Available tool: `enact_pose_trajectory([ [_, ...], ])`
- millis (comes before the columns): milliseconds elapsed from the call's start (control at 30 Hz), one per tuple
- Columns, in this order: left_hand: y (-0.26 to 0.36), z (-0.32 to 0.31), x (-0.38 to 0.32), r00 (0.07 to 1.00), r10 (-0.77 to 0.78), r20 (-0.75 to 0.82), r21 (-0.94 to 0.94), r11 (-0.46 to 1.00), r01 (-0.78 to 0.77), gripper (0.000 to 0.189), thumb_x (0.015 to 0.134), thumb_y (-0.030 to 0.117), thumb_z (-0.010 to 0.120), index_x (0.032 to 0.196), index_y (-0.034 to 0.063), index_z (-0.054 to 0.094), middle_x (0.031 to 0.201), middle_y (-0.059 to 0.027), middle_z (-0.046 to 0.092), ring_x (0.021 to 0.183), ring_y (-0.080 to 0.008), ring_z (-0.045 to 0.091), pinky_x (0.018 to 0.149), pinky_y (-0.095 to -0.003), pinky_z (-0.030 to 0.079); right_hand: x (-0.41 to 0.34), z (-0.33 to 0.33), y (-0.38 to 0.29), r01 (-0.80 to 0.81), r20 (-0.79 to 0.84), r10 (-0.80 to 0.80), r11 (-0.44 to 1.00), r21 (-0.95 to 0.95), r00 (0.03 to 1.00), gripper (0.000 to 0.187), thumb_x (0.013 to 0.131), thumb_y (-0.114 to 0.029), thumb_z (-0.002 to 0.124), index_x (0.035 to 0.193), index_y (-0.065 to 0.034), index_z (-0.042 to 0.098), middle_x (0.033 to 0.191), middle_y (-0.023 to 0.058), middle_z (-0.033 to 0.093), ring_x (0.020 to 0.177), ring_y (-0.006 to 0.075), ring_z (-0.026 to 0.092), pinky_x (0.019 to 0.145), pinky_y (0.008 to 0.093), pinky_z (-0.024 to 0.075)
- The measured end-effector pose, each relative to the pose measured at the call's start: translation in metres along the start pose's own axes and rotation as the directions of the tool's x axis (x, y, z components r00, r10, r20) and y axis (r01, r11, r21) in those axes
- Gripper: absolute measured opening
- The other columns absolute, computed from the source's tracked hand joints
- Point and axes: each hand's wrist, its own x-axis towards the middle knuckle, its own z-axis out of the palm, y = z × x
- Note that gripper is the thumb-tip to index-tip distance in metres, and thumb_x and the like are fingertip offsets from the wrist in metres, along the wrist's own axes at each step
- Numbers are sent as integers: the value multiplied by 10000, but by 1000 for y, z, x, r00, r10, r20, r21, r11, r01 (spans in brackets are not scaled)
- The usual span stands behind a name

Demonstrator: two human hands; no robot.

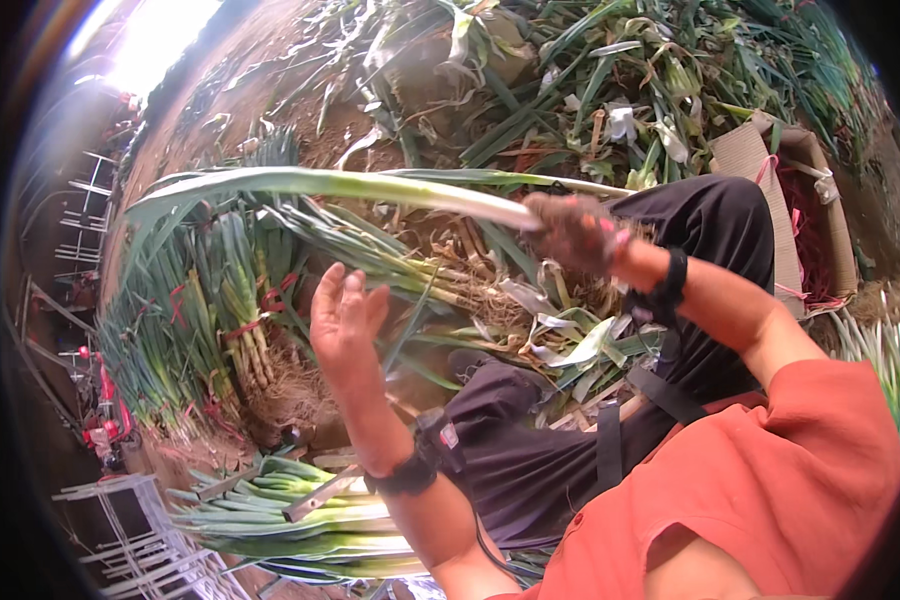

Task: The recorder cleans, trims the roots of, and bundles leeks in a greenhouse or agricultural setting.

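My right hand (pixel 574 234), in a dirty glove, is shut on the pale root end of a long green onion (pixel 330 186). The stalk reaches far to the left, its green leaves drooping at the tip. My left hand (pixel 347 322) is bare and raised below the stalk, holding nothing, its fingers slightly curled and apart. Beneath it, loose green onions (pixel 375 251) with dry roots lie on the ground. Another pale stalk (pixel 495 178) runs behind the held one; whether my right hand touches it, I cannot tell.
Bundles of green onions tied in red (pixel 187 300) stand at left. Cleaner onions (pixel 322 525) lie by a metal bar (pixel 322 495) below. A cardboard box (pixel 757 217) holds red string. Stripped leaves (pixel 615 97) are heaped at the top. White metal racks (pixel 142 532) stand lower left.
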Motion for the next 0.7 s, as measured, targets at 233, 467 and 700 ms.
enact_pose_trajectory([
  [233, 8, 2, -18, 1000, 7, 0, -15, 1000, -7, 345, 877, 128, 558, 1175, -17, 466, 996, -105, 574, 794, -175, 616, 722, -263, 509, 51, -17, 129, -325, 151, 437, 821, -470, 886, 239, 781, -180, 577, 1004, -94, 594, 890, 141, 644, 888, 308, 617, 763, 394, 487],
  [467, 15, 24, -22, 999, -40, -23, 139, 989, 43, 318, 862, 69, 527, 1155, -40, 473, 959, -119, 579, 764, -167, 606, 706, -260, 502, 49, 33, 249, -426, 202, 692, 619, -660, 693, 476, 656, -169, 674, 1113, -90, 565, 1133, 165, 572, 1042, 317, 562, 863, 376, 472],
  [700, 6, 35, -15, 993, -78, 91, 202, 978, 58, 347, 863, 92, 552, 1174, -34, 465, 961, -118, 592, 779, -167, 612, 725, -266, 502, 76, 52, 257, -439, 435, 744, 658, -612, 508, 360, 652, -225, 632, 979, -75, 633, 971, 157, 634, 977, 275, 594, 841, 347, 469],
])
